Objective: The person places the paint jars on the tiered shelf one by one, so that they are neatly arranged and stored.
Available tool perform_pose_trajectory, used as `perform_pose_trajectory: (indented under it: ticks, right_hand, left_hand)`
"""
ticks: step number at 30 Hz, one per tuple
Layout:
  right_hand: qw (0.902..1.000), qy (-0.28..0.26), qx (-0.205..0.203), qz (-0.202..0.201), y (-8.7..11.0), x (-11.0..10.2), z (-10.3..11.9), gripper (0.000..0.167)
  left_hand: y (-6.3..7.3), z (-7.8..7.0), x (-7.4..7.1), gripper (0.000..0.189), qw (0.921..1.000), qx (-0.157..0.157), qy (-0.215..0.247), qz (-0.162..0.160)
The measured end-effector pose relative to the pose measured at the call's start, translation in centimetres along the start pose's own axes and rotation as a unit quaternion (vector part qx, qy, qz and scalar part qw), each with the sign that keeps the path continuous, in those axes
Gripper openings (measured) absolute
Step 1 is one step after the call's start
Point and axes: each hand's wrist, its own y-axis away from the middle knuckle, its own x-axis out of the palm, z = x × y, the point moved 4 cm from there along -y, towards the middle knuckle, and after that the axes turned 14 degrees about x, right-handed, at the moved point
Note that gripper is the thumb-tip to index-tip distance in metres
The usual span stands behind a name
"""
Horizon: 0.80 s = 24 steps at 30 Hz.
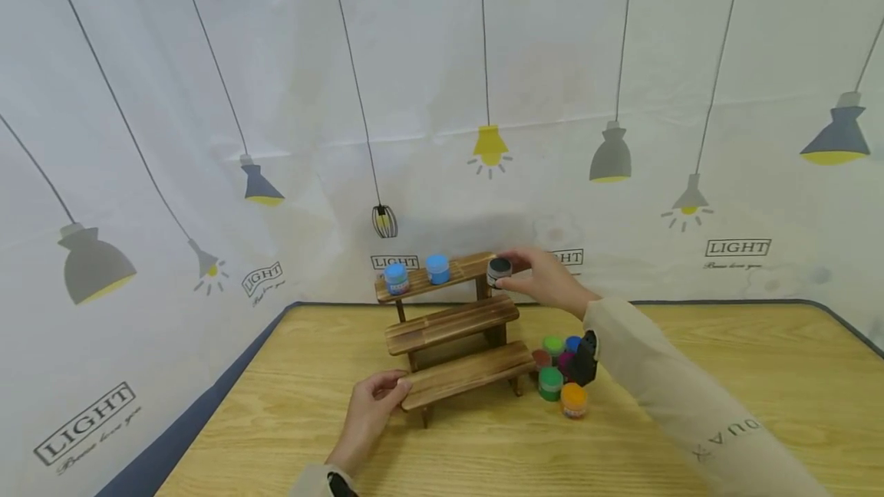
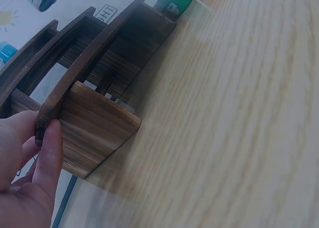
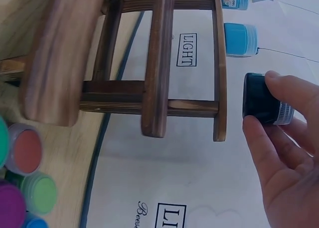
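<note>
So, dark jar [image 1: 499, 273] in right hand [image 1: 545, 279].

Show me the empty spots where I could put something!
The middle shelf is bare, and so is the bottom shelf except its left end, where the left hand grips. The table is free left of that hand. Jars crowd the table right of the bottom shelf.

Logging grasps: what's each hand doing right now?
Left hand: closed, pinching the lowest wooden shelf.
Right hand: closed, holding the dark jar.
</note>
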Motion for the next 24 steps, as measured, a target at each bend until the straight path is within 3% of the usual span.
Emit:
perform_pose_trajectory:
  ticks: [7, 24]
  right_hand:
    - [0.9993, -0.022, 0.029, 0.007, -1.4, 0.7, 0.6, 0.045]
    - [0.9989, -0.027, 0.039, -0.007, -4.2, 1.6, 0.9, 0.046]
  left_hand:
    - [0.0, 0.0, -0.1, 0.033, 1.0000, 0.007, 0.001, 0.004]
    - [0.0, 0.1, -0.1, 0.033, 1.0000, 0.001, 0.001, 0.006]
